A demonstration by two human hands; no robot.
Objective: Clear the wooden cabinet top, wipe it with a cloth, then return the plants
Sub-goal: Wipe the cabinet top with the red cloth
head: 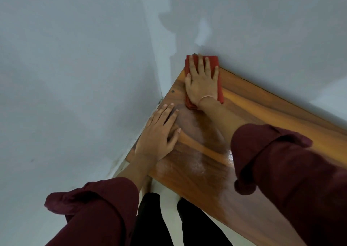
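A person's right hand (201, 80), grip open and fingers flat, presses a folded red cloth (220, 94) into the far wall corner of the wooden cabinet top (272, 118). The cloth's long axis points back toward the dusty-looking near wood. The left hand (157, 137) rests flat, nearer the body.

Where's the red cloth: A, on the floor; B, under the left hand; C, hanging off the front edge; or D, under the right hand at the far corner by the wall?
D: the right hand lies flat on the red cloth in the cabinet top's far corner; the left hand rests on bare wood.
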